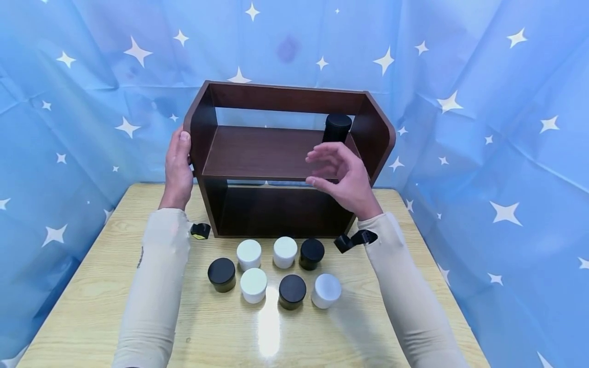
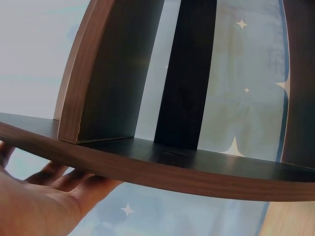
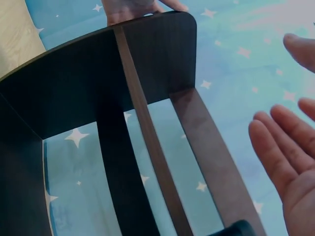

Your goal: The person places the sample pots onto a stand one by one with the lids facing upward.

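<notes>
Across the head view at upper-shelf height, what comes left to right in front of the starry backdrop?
Left hand → rack's left side panel → black container on the upper shelf → rack's right side panel.

The left hand [image 2: 47, 204] touches the brown shelf [image 2: 183, 113]; a starred curtain [image 2: 246, 64] hangs behind.

A small curtained-off booth, it seems: blue cloth [image 1: 285, 51] printed with pale stars [image 1: 385, 60] hangs creased behind the desk [image 1: 221, 332] and down both its sides. Whether home, lab or workshop lies beyond cannot be told.
</notes>
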### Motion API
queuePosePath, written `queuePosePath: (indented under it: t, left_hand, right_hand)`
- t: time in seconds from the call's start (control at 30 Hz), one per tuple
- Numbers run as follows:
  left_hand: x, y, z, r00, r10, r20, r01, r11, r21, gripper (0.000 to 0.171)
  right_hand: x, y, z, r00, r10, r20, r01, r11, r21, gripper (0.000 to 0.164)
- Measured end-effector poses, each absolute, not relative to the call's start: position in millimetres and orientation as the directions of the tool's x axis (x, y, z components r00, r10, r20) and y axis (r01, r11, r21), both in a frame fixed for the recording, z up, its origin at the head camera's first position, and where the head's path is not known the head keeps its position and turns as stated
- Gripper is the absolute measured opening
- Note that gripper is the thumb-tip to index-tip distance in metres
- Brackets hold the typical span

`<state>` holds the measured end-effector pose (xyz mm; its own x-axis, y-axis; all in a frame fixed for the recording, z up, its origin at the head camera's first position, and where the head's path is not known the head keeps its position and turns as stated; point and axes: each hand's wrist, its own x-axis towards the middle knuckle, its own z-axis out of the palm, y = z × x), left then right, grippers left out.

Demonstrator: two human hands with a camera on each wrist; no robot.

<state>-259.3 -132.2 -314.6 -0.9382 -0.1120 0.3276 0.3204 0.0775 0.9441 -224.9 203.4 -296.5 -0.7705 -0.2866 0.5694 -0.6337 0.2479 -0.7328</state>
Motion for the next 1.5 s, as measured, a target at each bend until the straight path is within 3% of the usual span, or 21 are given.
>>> queuePosePath:
  t: [0.37,0.7,1.03,1.5]
  left_hand:
    - [-261,-134,-317,-0.94,-0.109,0.322,0.318,0.057,0.947,0.047]
    - [-286,-140,-334,-0.927,-0.131,0.351,0.343,0.08,0.936,0.045]
    - [-287,-143,-336,-0.927,-0.129,0.352,0.343,0.087,0.935,0.046]
    - [-288,-143,-335,-0.931,-0.131,0.341,0.336,0.061,0.94,0.046]
  right_hand:
    - [-200,216,-322,-0.774,-0.45,0.446,-0.575,0.205,-0.792,0.066]
    - [-179,229,-374,-0.811,-0.465,0.356,-0.498,0.227,-0.837,0.084]
    - [-161,236,-425,-0.843,-0.464,0.27,-0.427,0.275,-0.861,0.081]
    - [-143,249,-465,-0.876,-0.45,0.174,-0.376,0.411,-0.831,0.077]
